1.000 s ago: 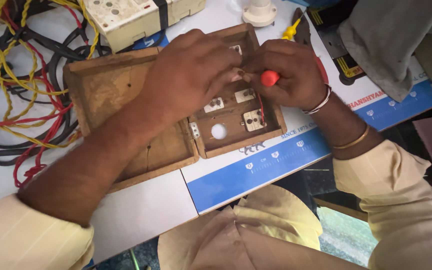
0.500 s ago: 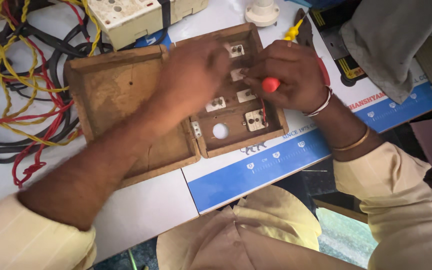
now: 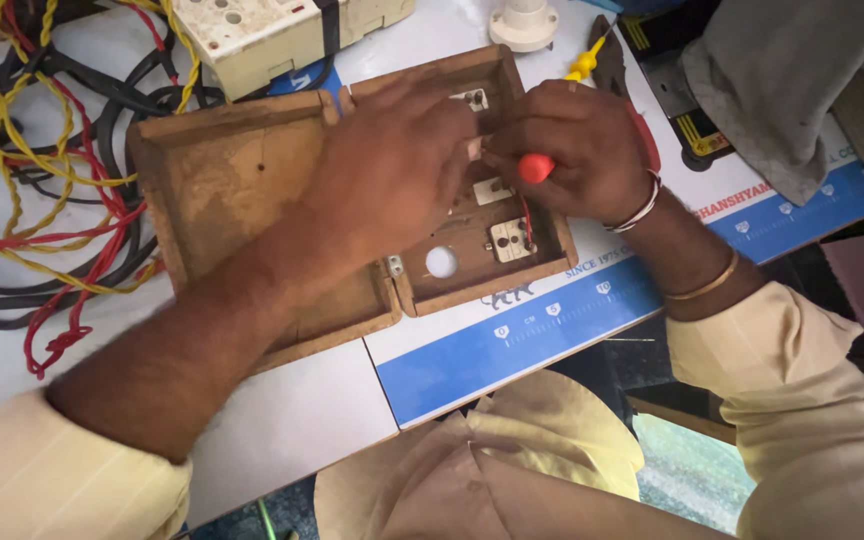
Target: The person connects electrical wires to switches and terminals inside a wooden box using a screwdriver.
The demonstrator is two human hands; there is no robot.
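Note:
An opened wooden switch box (image 3: 252,200) lies on the white table, its hinged lid half (image 3: 497,270) carrying several white switch backs and a round hole. My left hand (image 3: 392,170) rests over the lid's upper part, fingers curled on the fittings. Gripped in my right hand (image 3: 587,150) is a red-handled screwdriver (image 3: 535,167), whose tip points at the fittings in the lid. What the fingertips touch is hidden.
Tangled yellow, red and black wires (image 3: 42,200) lie at the left. A cream switchboard (image 3: 272,35) and a white lamp holder (image 3: 524,22) stand at the back. Yellow-handled pliers (image 3: 592,60) and grey cloth (image 3: 782,80) lie right. The table's blue-striped edge (image 3: 512,340) runs in front.
My left hand has shifted right across the lid toward the screwdriver; my right hand stays in place on the red handle.

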